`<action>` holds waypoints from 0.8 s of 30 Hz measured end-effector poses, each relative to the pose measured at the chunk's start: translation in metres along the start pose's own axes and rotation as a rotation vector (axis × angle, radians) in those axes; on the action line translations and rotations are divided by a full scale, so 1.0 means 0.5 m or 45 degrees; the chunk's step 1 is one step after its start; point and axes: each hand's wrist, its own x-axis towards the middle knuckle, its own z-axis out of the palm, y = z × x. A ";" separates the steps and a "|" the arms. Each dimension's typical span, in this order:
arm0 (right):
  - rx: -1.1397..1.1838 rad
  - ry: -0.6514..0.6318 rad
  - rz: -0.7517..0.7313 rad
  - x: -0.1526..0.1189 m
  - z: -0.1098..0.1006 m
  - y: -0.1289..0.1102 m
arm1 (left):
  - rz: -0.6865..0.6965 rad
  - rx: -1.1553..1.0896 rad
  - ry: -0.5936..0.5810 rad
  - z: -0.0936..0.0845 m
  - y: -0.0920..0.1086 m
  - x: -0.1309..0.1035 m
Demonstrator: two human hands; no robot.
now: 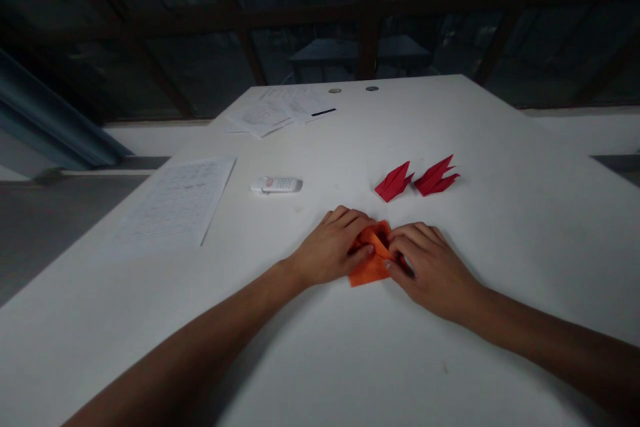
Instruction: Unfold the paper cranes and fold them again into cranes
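Note:
A partly folded sheet of orange origami paper lies on the white table between my two hands. My left hand grips its left side, with the thumb laid over the paper and the other fingers along the upper edge. On the right side, my right hand pinches the paper between thumb and bent fingers. A flap stands raised in the middle, leaving a dark gap beneath it. Just beyond my hands sit two red folded paper pieces with pointed tips, one red piece nearer and the other red piece to its right.
A white bottle-shaped item with printing lies left of centre. A written sheet rests at the table's left edge. More papers with a dark pen-like strip are at the far end, near two round table inserts. Dark windows stand behind.

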 end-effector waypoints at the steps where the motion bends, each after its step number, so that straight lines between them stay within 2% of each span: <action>1: -0.006 -0.002 -0.003 0.000 0.000 0.000 | 0.000 -0.008 0.002 -0.001 0.000 0.001; 14: -0.024 -0.005 0.028 0.001 0.003 -0.001 | 0.011 -0.126 0.065 0.004 -0.013 0.002; 24: -0.033 0.000 0.003 0.001 0.005 0.000 | 0.010 -0.140 0.159 0.003 -0.007 0.001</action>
